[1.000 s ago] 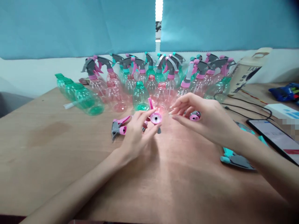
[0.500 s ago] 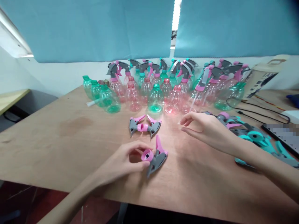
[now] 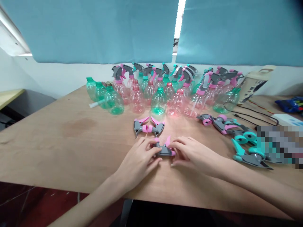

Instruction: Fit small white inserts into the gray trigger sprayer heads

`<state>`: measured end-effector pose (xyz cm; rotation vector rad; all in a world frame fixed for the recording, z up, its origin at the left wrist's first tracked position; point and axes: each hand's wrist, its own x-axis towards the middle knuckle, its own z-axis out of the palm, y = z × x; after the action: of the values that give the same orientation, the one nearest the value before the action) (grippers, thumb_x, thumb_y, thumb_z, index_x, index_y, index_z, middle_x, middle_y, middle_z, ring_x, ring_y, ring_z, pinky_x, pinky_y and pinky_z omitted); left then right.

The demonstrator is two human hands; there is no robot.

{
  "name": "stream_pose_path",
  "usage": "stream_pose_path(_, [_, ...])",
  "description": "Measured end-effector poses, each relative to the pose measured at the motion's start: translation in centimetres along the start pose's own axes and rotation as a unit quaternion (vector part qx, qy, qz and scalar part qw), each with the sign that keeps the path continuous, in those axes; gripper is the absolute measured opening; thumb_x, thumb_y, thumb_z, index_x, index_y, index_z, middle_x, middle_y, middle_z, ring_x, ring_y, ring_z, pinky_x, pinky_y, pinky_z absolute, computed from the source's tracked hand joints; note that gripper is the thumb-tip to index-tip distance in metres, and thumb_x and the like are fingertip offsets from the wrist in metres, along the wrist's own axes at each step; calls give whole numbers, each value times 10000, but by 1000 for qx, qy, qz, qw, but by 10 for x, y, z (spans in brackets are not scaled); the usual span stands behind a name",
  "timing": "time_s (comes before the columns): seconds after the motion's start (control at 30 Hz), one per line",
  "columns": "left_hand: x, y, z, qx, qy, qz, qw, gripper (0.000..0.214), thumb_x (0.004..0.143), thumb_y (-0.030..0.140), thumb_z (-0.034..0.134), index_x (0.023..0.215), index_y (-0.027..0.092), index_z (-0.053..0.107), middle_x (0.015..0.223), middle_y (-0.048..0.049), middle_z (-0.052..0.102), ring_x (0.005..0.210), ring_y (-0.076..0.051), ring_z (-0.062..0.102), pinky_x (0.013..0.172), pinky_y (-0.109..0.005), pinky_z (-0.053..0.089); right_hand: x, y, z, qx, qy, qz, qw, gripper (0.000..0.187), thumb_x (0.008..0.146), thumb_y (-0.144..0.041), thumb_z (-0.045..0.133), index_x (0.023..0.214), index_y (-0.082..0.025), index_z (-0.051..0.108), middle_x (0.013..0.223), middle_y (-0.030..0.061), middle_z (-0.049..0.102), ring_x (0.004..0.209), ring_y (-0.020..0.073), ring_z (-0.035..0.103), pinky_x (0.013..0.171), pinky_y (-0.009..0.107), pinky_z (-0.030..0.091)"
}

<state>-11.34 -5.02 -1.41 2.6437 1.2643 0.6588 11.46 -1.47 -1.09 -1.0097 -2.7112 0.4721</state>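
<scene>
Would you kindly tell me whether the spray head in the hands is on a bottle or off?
Off: the left hand holds the spray head and the right hand touches it, with bottles apart behind.

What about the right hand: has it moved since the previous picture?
Yes: judged against the middle green bottle, the right hand has moved leftward and nearer the front edge of the table.

A wooden table (image 3: 47, 151) bears bottles (image 3: 158, 102) and spray heads (image 3: 158, 129).

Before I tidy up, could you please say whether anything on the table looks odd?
A brownish patch on the table, left of the paired spray heads, looks darker than its surroundings; stain or spill, I can't tell.
</scene>
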Motion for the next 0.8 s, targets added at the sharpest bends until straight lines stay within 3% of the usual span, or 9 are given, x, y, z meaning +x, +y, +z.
stream_pose_path(0.23, [-7,-18,-1,55,58,-12,997,143,883,136,521,986,167,615,1050,-84,575,993,-226,508,833,-393,496,23,0,4,-49,15,-61,997,412,889,-410,544,1252,-215,539,1144,90,623,1063,232,559,931,428,388])
stream_pose_path(0.43, [-1,-31,4,88,68,-29,993,165,896,155,503,1016,167,616,1073,-100,562,1012,-234,508,832,-400,501,31,1,1,-82,23,-46,995,525,850,-517,547,1270,-202,526,1156,90,620,1064,261,550,927,451,395])
stream_pose_path(0.6, [16,-31,3,110,61,-29,992,141,894,191,499,962,178,622,1066,-94,571,1010,-249,511,833,-415,495,12,20,-8,-80,30,-20,996,524,854,-527,534,1237,-170,539,1123,113,636,1067,264,565,920,457,412])
stream_pose_path(0.8, [57,-5,-2,89,66,28,993,127,877,210,528,952,178,625,1023,-82,583,990,-246,522,842,-419,475,-32,61,-26,-102,64,63,991,417,876,-464,517,1167,-172,580,1185,134,605,1098,286,557,888,474,452])
